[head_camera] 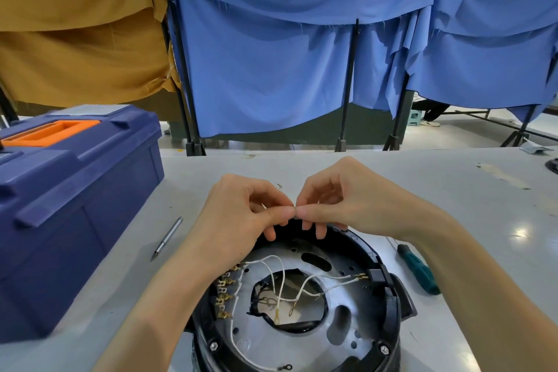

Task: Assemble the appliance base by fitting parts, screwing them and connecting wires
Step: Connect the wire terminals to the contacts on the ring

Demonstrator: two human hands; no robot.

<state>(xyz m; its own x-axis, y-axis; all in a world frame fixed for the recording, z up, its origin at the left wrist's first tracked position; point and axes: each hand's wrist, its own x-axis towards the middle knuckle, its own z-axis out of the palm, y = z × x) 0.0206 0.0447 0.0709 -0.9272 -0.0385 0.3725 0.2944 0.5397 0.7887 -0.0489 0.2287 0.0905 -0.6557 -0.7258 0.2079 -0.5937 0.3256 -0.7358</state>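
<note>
The round black plastic appliance base (392,305) sits at the lower centre of the frame on the pale grey table (453,190), open side up, its near edge cut off by the bottom border. Inside it lies a silvery metal plate (247,326) pierced by oval slots and small holes, with a large dark opening in the middle and a hex bolt (384,350) near the lower right rim. Thin white wires (280,275) loop loosely across the plate and the opening. A row of brass spade terminals (223,296) lines the inner left wall. Above the far rim of the base, the left hand (253,214) and the right hand (341,205) meet tip to tip, each pinching a small pale piece (294,209) between thumb and forefinger; it is too small to identify. The other fingers curl downward over the rim. At the left of the frame stands a dark blue plastic toolbox with an orange handle (75,190), and just beside it lies a slim silver pen-shaped tool (167,238). A green-handled screwdriver (418,270) lies to the right of the base. Blue cloth (271,69) and mustard cloth (75,39) hang behind the table.
</note>
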